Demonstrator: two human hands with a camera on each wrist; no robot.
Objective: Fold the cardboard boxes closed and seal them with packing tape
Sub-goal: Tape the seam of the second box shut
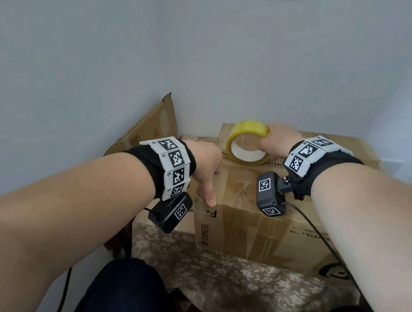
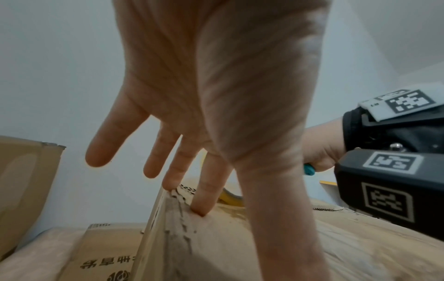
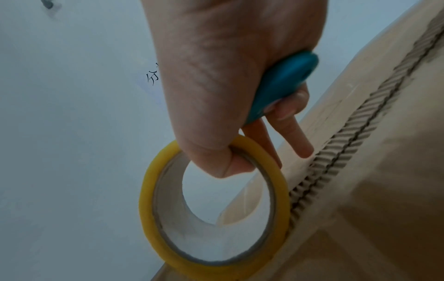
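A brown cardboard box (image 1: 256, 219) printed "SF EXPRESS" stands in front of me with its top flaps folded down; the seam (image 3: 341, 157) between them shows corrugated edges. My right hand (image 1: 275, 142) pinches a yellow roll of packing tape (image 1: 247, 142) upright on the seam, thumb through its core (image 3: 216, 192). A teal tool (image 3: 281, 85) is tucked in the same palm. My left hand (image 1: 206, 163) lies with straight fingers (image 2: 204, 190) pressing the near flap at the box's left edge, thumb pointing down the front.
A second cardboard box (image 1: 152, 125) with a raised flap leans in the corner at the left. The box rests on a floral-patterned cloth surface (image 1: 218, 274). Plain walls stand close behind. A black cable (image 1: 324, 238) hangs from the right wrist camera.
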